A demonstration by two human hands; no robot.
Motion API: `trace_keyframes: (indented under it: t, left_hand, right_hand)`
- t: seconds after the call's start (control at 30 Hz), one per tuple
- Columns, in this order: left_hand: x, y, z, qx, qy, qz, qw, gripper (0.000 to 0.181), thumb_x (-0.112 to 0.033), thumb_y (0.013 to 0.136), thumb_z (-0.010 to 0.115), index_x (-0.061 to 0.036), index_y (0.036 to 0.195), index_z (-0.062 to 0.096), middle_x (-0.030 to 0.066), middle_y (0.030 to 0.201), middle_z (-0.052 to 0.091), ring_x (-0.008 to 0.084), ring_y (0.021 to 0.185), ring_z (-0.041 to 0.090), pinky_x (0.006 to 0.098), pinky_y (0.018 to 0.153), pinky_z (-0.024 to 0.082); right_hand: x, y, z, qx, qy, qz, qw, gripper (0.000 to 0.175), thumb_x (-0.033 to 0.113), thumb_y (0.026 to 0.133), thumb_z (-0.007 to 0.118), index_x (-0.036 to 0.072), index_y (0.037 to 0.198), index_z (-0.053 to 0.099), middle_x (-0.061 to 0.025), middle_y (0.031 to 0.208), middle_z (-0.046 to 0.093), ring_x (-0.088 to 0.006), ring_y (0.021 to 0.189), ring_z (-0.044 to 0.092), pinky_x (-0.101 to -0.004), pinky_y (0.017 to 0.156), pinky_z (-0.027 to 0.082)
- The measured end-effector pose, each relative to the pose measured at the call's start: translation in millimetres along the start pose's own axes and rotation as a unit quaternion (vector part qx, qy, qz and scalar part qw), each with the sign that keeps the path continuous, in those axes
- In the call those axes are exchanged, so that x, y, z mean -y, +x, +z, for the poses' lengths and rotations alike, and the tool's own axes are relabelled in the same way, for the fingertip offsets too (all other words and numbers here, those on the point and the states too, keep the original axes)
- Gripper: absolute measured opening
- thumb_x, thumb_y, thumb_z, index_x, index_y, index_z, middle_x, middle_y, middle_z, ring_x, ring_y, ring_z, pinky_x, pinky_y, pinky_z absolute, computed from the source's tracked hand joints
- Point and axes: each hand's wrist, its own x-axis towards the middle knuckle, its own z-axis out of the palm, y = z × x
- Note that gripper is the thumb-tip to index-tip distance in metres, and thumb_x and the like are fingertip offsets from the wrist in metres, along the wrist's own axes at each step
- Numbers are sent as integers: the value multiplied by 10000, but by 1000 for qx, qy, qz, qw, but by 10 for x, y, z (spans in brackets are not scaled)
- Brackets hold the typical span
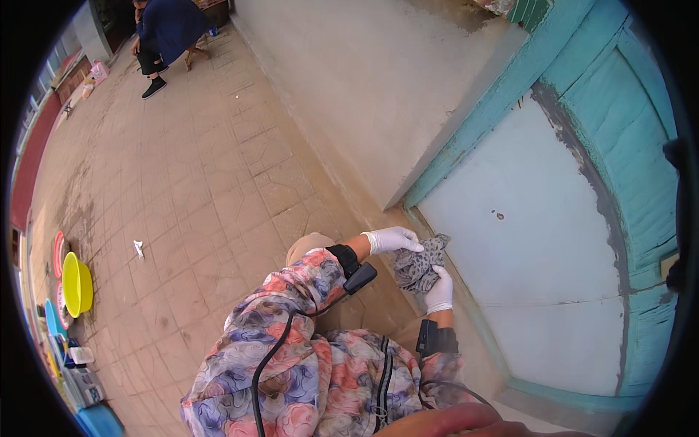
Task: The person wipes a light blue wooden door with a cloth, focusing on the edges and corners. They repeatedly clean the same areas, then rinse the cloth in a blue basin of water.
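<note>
A grey cloth (419, 266) with a dark spotted pattern hangs bunched between my two gloved hands. My left hand (394, 240), in a thin white glove, pinches its upper left part. On its lower right side my right hand (439, 290), gloved the same way, grips an edge with the thumb on top. Both hands are close to the pale lower panel (524, 218) of a worn teal wooden door (617, 109); the cloth overlaps the panel's edge in view, and I cannot tell whether they touch. Some fingers are hidden behind the cloth.
A plastered wall (371, 93) meets the teal door frame (469, 136). A person (166, 33) sits on a wooden stool at the far end of the paved yard (196, 180). Yellow (77, 285) and blue basins (54, 318) stand at left. A black cable (267, 366) runs along my left sleeve.
</note>
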Motion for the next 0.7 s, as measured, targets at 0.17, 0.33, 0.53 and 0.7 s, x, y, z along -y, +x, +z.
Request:
trace_keyframes:
  t: [0.17, 0.33, 0.53, 0.7]
  left_hand:
    - [494, 9, 107, -54, 128, 0, 990, 368, -309, 761, 797, -32, 956, 654, 32, 875, 640, 134, 842, 567, 280, 783, 456]
    - [980, -101, 350, -89, 189, -74, 975, 594, -409, 691, 822, 9, 1065, 626, 141, 994, 658, 230, 951, 604, 339, 839, 465]
    - [1087, -139, 288, -141, 3, -97, 985, 848, -371, 735, 813, 75, 1344, 426, 213, 1238, 572, 253, 1136, 558, 359, 940, 451]
    - [1002, -187, 139, -9, -149, -129, 980, 805, -490, 836, 682, -51, 1435, 373, 157, 1382, 488, 288, 1274, 460, 450, 1022, 382]
  right_hand:
    - [-244, 5, -222, 91, 14, 45, 995, 406, 185, 889, 513, 13, 1256, 540, -133, 1217, 614, -299, 1112, 591, -457, 1000, 441]
    - [-510, 84, -362, 62, -113, 79, 988, 363, 126, 903, 575, -6, 1241, 546, -123, 1148, 640, -245, 1023, 631, -376, 913, 496]
    - [-471, 321, -347, 103, -183, 28, 977, 342, 98, 867, 598, -12, 1191, 578, -136, 1085, 661, -248, 956, 656, -377, 856, 524]
    - [-365, 447, -296, 120, -171, -22, 978, 362, 113, 865, 587, -10, 1205, 569, -142, 1101, 658, -265, 991, 648, -396, 886, 512]
